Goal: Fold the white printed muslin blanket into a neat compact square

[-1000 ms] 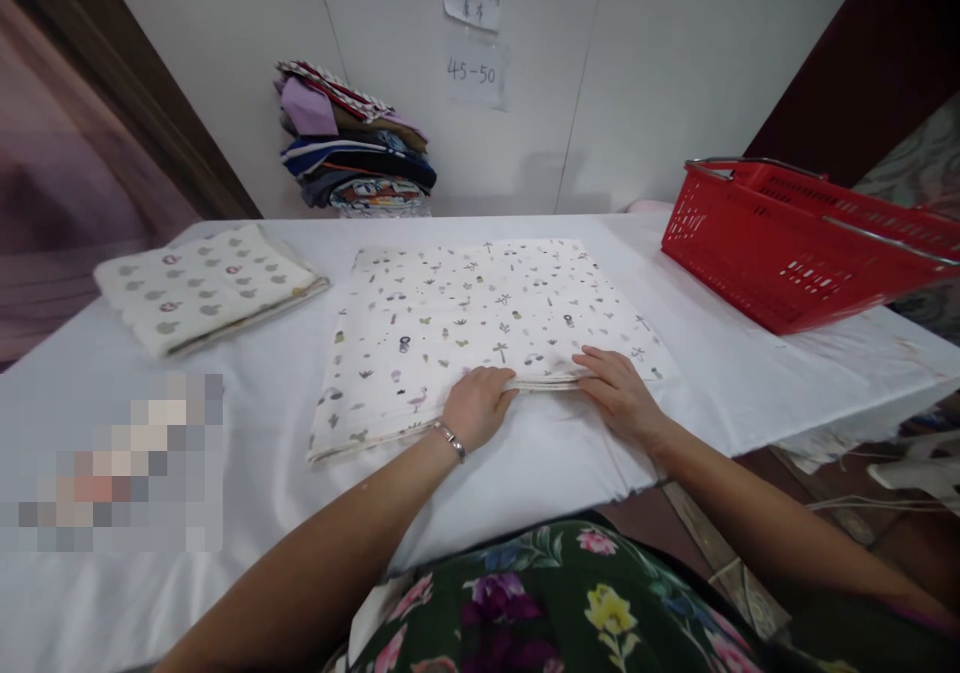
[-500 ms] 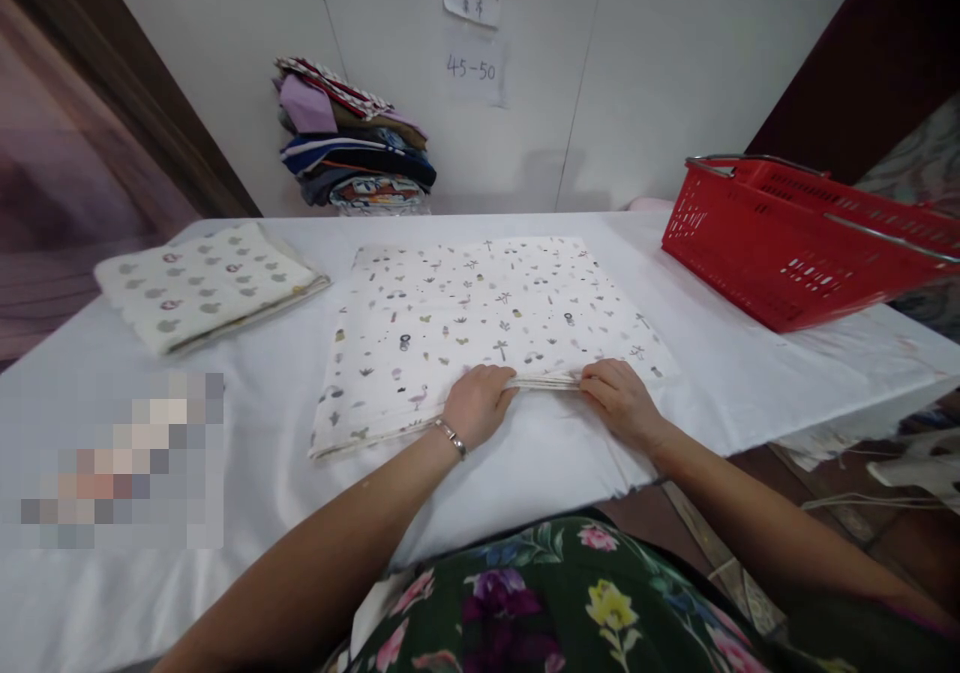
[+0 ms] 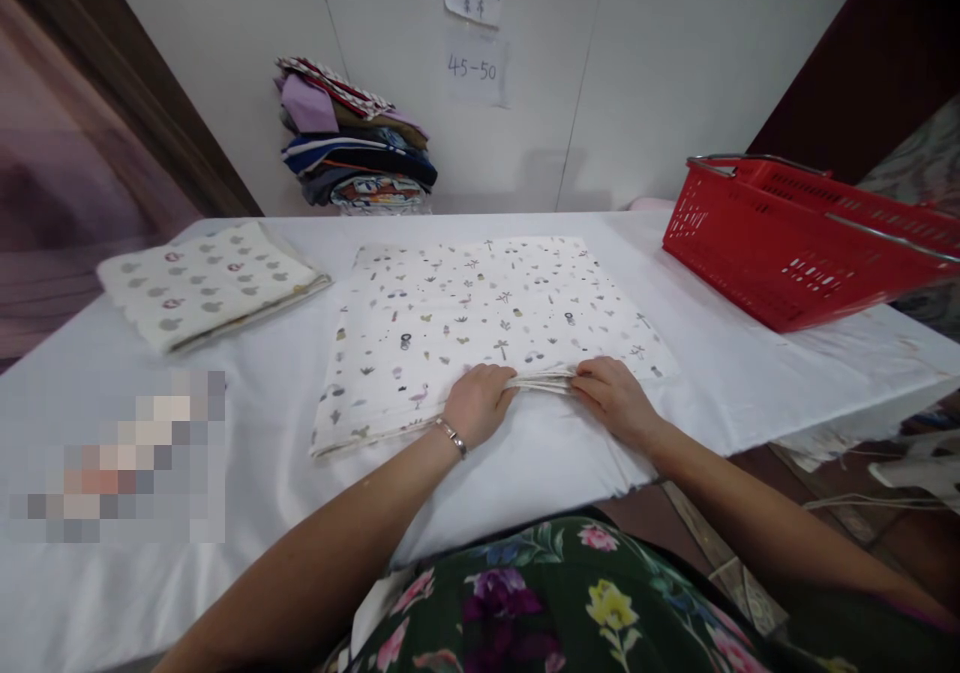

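A white cloth point(image 3: 465, 303) with small flamingo, palm and cactus prints lies folded in layers, flat in front of me. My left hand point(image 3: 480, 400) grips its near edge at the middle, fingers on top and closed; a metal bracelet is on that wrist. A short way to the right, my right hand point(image 3: 616, 400) pinches the same edge. Between the two hands the stacked layers show, slightly spread apart. The thumbs are mostly hidden under the edge.
The table has a white cover point(image 3: 720, 373). Another folded printed cloth point(image 3: 214, 283) lies at the left, near a pixelated patch. A stack of folded fabrics point(image 3: 356, 143) stands against the back wall. At the right sits a red plastic basket point(image 3: 795, 243). Paper signs point(image 3: 474, 68) hang on the wall.
My right hand has shifted slightly left along the edge, and the layers between my hands have parted a little. My left hand stays in place.
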`<control>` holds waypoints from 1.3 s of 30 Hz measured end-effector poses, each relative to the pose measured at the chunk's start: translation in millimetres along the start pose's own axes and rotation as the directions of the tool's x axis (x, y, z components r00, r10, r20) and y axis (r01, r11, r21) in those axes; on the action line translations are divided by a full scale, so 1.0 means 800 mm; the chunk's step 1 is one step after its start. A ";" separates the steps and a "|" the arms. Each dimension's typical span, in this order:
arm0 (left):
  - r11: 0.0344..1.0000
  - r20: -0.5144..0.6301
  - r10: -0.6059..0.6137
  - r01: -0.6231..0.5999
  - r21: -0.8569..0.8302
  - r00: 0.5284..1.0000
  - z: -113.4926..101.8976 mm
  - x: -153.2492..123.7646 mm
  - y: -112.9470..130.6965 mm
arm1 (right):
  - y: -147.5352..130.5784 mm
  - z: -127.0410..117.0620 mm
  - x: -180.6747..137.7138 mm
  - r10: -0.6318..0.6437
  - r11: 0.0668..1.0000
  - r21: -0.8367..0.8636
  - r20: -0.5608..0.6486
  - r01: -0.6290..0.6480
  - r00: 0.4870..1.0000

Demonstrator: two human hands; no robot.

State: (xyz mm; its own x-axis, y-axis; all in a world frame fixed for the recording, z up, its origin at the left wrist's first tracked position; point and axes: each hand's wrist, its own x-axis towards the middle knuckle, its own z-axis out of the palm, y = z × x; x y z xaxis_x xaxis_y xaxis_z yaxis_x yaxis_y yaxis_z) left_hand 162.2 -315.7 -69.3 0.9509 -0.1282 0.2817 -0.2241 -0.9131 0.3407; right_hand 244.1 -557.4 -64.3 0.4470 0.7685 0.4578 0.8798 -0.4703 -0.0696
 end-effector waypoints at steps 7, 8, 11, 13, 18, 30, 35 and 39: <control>1.000 0.010 -0.010 0.010 -0.010 1.000 -0.001 -0.001 0.001 | -0.006 -0.009 -0.001 -0.020 1.000 0.014 -0.030 0.020 0.999; 1.000 0.008 -0.007 0.007 -0.013 1.000 -0.001 -0.001 0.001 | -0.007 -0.011 -0.002 -0.024 0.999 0.021 -0.030 0.025 0.999; 1.000 0.018 0.009 -0.009 -0.018 1.000 -0.001 0.000 0.000 | -0.007 -0.014 -0.007 -0.048 0.999 -0.003 0.022 0.048 0.999; 1.000 0.031 0.017 -0.017 -0.019 0.999 -0.002 0.000 0.000 | -0.005 -0.011 -0.009 -0.061 0.997 -0.032 0.061 0.063 0.996; 1.000 0.042 0.017 -0.017 -0.016 0.999 -0.003 0.001 0.000 | -0.002 -0.005 -0.009 -0.069 0.996 -0.049 0.070 0.072 0.995; 1.000 0.053 -0.006 0.007 -0.029 0.999 -0.005 0.002 0.002 | -0.005 -0.008 -0.009 -0.073 0.997 -0.028 -0.041 0.072 0.996; 1.000 0.057 0.003 -0.003 -0.008 0.998 -0.007 0.000 0.003 | 0.000 -0.009 -0.011 -0.077 0.997 -0.018 -0.030 0.076 0.997; 0.997 0.063 0.054 -0.057 0.046 0.997 -0.010 -0.003 0.006 | 0.001 -0.011 -0.008 -0.066 0.998 -0.018 -0.060 0.065 0.996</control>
State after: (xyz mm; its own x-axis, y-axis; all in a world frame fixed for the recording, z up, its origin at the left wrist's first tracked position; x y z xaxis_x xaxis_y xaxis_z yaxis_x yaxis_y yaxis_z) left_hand 156.7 -317.0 -61.1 0.9490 -0.2013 0.2427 -0.2677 -0.9211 0.2826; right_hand 240.8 -566.7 -59.4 0.3770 0.7706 0.5139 0.9040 -0.4268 -0.0233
